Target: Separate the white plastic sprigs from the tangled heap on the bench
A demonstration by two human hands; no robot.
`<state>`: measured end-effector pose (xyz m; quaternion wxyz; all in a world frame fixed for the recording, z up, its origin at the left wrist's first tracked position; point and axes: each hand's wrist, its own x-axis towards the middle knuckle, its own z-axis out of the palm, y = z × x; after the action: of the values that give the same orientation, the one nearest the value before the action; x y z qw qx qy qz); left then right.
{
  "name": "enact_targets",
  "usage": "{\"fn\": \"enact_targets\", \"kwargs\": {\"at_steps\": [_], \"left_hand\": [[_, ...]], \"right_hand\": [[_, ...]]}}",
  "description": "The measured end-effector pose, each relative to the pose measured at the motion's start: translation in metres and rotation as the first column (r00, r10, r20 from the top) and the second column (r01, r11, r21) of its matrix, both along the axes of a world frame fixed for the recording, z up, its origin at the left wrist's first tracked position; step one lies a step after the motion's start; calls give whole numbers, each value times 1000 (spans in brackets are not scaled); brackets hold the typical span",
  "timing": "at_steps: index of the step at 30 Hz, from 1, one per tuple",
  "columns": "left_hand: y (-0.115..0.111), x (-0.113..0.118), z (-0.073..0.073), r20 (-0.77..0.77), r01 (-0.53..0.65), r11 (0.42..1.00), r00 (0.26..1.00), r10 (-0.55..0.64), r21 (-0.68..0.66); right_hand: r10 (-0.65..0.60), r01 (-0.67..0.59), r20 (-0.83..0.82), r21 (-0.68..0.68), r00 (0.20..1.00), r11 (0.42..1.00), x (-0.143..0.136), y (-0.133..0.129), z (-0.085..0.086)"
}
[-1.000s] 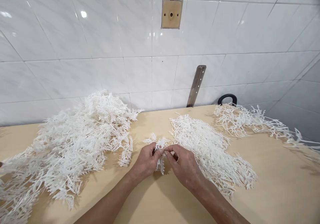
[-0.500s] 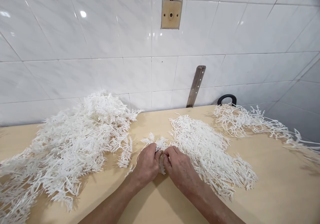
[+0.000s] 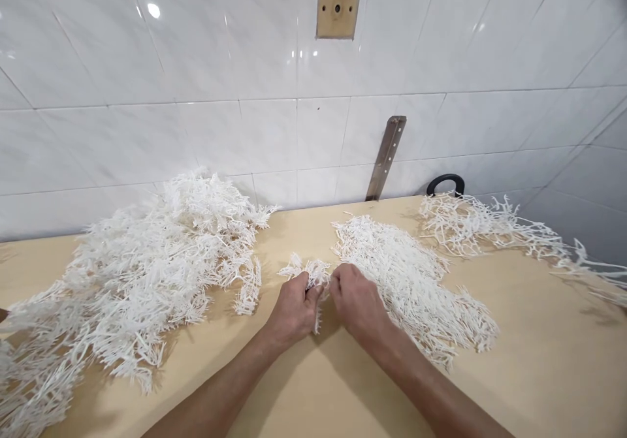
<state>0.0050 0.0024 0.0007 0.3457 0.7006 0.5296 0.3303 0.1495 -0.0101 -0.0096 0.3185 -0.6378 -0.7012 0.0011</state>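
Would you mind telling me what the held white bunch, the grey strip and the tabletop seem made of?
Held white bunch: probably matt plastic, given its uniform, slender, branching twigs. Grey strip: apparently metal, from its dull sheen. Tabletop: smooth laminate or wood, judging by its even tan surface.

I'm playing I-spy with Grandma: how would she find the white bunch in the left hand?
On the table, look between the big left pile and the middle pile. The left hand grips the bunch there. It's far smaller than either pile.
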Motion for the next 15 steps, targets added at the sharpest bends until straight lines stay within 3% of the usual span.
{"fn": "enact_targets", "kwargs": {"at_steps": [4, 8, 11, 15], "left_hand": [[0, 0, 0, 254, 110, 991, 963, -89, -73], [8, -5, 0, 420, 104, 977, 907, -17, -185], [12, -8, -1, 535, 132, 954, 844, 35, -271], [13, -10, 2, 604, 188, 907, 792, 87, -376]], "right_hand": [[-59, 40, -262, -76, 963, 996, 21, -2, 18], [-112, 78, -385, -105, 916, 991, 42, -10, 30], [-159, 122, -344, -126, 926, 985, 53, -12, 32], [-109, 102, -145, -51, 983, 993, 64, -7, 26]]}}
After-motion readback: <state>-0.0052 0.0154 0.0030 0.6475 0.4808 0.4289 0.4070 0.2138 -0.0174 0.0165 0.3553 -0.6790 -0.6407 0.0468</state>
